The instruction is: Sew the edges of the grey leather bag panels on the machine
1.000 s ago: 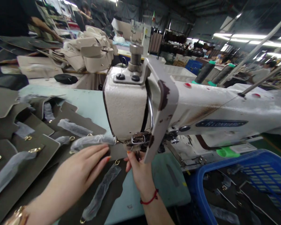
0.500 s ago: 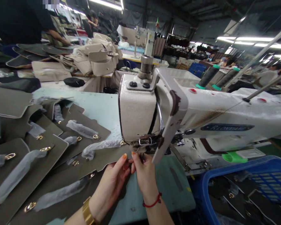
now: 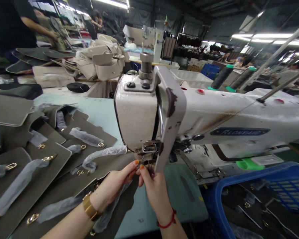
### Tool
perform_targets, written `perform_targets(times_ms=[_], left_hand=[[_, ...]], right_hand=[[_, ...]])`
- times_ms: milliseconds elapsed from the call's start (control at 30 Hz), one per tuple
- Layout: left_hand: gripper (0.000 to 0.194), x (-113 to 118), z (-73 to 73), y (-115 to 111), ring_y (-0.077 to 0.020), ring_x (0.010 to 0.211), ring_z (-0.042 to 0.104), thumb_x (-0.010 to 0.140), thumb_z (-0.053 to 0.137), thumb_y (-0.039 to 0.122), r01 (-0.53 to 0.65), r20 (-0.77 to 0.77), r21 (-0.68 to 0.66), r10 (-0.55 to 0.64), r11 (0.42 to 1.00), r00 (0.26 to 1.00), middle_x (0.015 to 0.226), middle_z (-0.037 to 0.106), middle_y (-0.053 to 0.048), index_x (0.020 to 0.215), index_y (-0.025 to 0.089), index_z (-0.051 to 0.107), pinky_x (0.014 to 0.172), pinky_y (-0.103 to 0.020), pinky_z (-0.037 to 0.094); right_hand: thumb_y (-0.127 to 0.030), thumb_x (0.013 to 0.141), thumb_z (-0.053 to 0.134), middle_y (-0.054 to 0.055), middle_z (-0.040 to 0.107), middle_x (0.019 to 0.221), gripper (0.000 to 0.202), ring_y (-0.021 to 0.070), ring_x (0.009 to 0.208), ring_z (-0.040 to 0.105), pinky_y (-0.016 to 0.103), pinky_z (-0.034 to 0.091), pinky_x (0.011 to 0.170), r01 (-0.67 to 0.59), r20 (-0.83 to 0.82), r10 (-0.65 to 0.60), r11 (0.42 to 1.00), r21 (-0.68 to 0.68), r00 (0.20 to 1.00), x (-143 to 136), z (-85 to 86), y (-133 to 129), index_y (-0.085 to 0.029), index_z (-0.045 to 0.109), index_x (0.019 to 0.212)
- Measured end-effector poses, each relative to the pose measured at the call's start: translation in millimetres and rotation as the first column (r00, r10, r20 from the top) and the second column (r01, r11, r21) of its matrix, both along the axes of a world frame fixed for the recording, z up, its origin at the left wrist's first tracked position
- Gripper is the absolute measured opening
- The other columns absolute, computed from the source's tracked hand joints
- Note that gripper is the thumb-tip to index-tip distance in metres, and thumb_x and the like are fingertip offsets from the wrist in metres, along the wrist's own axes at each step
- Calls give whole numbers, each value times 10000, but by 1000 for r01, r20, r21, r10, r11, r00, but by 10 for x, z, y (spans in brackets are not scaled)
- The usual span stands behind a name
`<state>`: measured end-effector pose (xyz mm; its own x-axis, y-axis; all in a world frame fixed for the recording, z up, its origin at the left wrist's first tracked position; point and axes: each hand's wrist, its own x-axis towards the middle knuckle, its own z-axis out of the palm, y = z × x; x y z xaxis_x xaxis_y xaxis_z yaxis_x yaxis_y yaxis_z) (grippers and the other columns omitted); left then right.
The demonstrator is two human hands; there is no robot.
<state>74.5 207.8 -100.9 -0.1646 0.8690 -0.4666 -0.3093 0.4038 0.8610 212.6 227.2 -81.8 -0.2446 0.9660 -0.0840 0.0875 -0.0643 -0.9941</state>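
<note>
Both hands meet just below the needle area of a white sewing machine (image 3: 137, 113). My left hand (image 3: 118, 182) is closed in a pinch, its thumb and forefinger close to the presser foot; whatever they grip is too small to make out. Beside it, my right hand (image 3: 155, 189) is closed too, thumb against fingers, and the thing in its grip is hidden. A dark olive panel (image 3: 107, 166) lies left of the needle, close to my left hand. Under my left forearm runs a strap in clear plastic wrap (image 3: 112, 209).
More olive panels (image 3: 17, 169) with plastic-wrapped straps and gold rings cover the left of the pale green table (image 3: 137, 222). A blue basket (image 3: 219, 196) of similar pieces stands at right. Behind are beige bags (image 3: 102, 59), thread spools (image 3: 221, 76) and a person's arm (image 3: 37, 26).
The machine head appears further left in view. My left hand has shifted slightly, its forearm lying lower and flatter, and the wrapped strap beneath it now shows. Both hands stay near the needle.
</note>
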Motion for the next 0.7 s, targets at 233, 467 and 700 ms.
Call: perform_targets(times_ms=[233, 467, 700], left_hand=[[417, -4, -54, 25, -102, 543, 362, 685, 735, 511, 7, 105, -32, -4, 999, 994, 539, 476, 37, 540, 150, 585, 541, -234, 308], [405, 32, 86, 105, -86, 499, 315, 672, 744, 486, -3, 135, 23, -1, 1000, 991, 513, 443, 52, 529, 153, 564, 501, -222, 284], [336, -6, 0, 147, -88, 514, 332, 663, 751, 412, -6, 115, 46, 1, 999, 993, 549, 470, 42, 543, 154, 573, 501, -218, 284]], right_hand=[[-370, 918, 518, -37, 511, 481, 343, 109, 499, 492, 216, 374, 564, -30, -1, 30, 999, -38, 1000, 18, -38, -94, -146, 632, 684], [-398, 910, 518, -43, 491, 467, 356, 98, 463, 455, 212, 346, 530, -48, -6, 48, 995, -88, 999, 59, -69, -165, -135, 631, 699], [-404, 908, 523, -46, 479, 466, 353, 95, 462, 438, 214, 336, 525, -65, -50, 59, 989, -131, 997, 80, -46, -207, -133, 625, 705]])
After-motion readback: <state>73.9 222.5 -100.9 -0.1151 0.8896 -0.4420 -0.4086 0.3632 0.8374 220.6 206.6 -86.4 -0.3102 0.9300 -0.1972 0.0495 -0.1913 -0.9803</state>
